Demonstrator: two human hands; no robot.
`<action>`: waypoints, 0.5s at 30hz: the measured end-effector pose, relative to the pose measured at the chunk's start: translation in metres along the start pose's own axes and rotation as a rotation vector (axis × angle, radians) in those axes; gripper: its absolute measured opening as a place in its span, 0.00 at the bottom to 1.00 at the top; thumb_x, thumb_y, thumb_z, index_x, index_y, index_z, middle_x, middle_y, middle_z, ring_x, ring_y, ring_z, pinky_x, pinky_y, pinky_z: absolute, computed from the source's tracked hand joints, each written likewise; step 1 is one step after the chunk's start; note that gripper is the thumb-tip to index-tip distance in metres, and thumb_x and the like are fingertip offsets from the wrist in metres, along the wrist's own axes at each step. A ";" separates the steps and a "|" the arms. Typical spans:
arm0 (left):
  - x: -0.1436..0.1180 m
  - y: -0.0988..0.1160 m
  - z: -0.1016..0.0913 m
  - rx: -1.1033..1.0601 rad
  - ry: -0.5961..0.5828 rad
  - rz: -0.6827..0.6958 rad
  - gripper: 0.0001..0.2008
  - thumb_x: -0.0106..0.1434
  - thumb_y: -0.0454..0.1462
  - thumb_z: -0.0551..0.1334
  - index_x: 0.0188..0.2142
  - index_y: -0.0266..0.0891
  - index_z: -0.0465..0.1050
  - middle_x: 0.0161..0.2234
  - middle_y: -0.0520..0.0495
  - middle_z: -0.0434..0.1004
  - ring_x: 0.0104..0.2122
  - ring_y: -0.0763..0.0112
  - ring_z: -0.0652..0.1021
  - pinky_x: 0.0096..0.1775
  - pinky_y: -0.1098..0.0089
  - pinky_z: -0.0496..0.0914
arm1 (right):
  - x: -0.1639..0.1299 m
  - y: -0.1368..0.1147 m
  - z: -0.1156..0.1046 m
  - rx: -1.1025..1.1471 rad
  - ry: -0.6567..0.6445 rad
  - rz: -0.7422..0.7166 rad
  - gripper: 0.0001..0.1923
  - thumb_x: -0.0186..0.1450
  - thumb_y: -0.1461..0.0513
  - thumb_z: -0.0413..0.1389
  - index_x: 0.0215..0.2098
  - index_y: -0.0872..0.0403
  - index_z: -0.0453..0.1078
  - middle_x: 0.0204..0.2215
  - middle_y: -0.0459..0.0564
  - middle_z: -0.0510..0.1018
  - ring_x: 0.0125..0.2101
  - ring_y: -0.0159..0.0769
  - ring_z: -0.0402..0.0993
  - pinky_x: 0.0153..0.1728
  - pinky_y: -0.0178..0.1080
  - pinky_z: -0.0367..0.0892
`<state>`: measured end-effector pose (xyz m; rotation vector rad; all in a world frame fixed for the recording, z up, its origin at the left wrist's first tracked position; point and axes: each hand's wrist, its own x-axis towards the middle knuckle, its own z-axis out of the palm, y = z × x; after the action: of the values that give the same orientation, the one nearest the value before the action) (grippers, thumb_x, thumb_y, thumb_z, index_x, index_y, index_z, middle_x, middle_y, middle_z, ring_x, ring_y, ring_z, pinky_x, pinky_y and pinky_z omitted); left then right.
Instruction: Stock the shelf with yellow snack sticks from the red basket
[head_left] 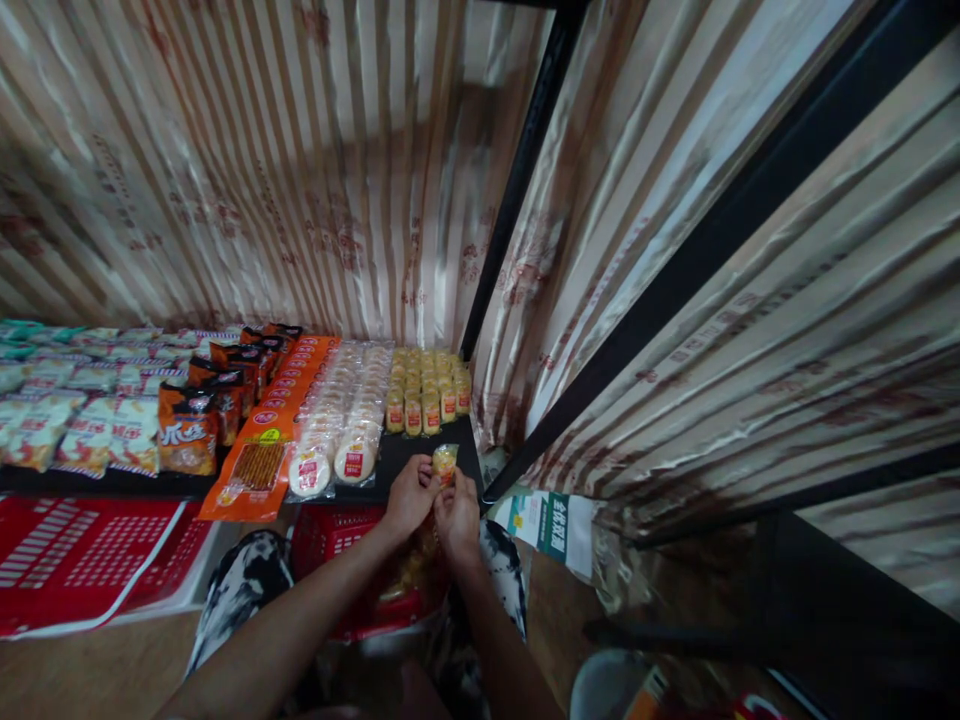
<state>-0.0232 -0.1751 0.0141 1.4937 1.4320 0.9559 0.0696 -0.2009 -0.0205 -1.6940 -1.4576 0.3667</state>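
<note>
Fingers of both hands pinch one small yellow snack packet (445, 461): the left hand (409, 497) grips it from the left, the right hand (457, 513) from below, both closed on its edges. It is held just above the front edge of a dark shelf (405, 455), near the rows of small yellow packets (427, 390). Beside those lie round white cakes in clear wrap (341, 425), then long orange packs (262, 450) and darker orange bags (217, 400). Striped, creased cloth (300, 170) hangs behind, crossed by black bars (525, 170). A red basket (337, 540) sits below the hands, its contents hard to make out. Wrapper print is too small to read.
</note>
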 end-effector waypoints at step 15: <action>0.020 0.002 0.013 0.072 -0.060 0.063 0.19 0.57 0.32 0.54 0.49 0.38 0.65 0.44 0.44 0.69 0.43 0.71 0.73 0.48 0.69 0.66 | 0.033 0.014 0.014 -0.095 0.049 0.060 0.23 0.62 0.62 0.43 0.54 0.62 0.59 0.39 0.59 0.69 0.31 0.40 0.71 0.32 0.40 0.68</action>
<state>-0.0098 -0.1562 0.0107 1.6155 1.3962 0.8985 0.0787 -0.1651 -0.0297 -1.8136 -1.4106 0.2903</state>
